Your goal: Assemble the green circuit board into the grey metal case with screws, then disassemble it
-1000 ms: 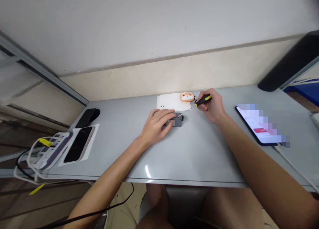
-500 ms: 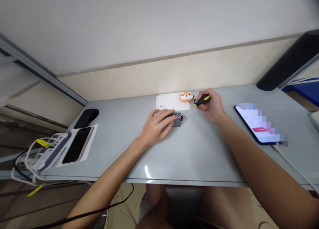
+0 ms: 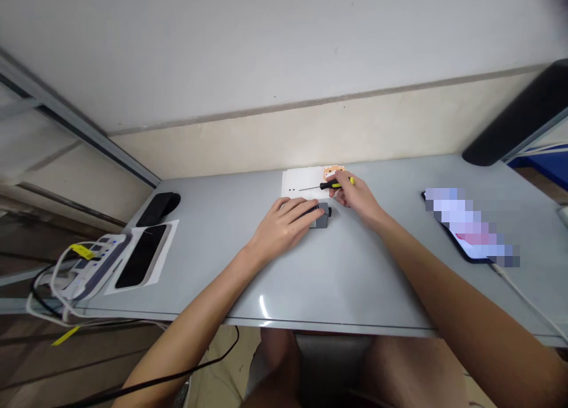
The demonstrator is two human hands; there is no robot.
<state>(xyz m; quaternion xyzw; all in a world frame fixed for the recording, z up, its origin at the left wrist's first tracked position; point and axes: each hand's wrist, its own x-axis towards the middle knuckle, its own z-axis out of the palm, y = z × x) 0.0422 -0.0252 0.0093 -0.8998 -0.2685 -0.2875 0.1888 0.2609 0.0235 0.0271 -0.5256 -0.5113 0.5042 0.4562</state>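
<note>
In the head view my left hand rests over a small dark grey box-like device, its fingers wrapped across the top and holding it against the table. A black knob-like part sticks out at the device's right end. My right hand grips a screwdriver with a black and yellow handle. The thin shaft points left, its tip above a white sheet of paper. Near the tip, two small dark dots, perhaps screws, lie on the paper. Partly behind my right hand sits an orange and white animal-faced case.
On the right lies a lit phone with a white cable. At the left are a dark phone on white paper, a power strip with cables, and a black object. A wall rises behind the grey table.
My right hand has moved the screwdriver left, off the device and over the white paper, and its shaft now lies nearly level. My left hand stays on the device.
</note>
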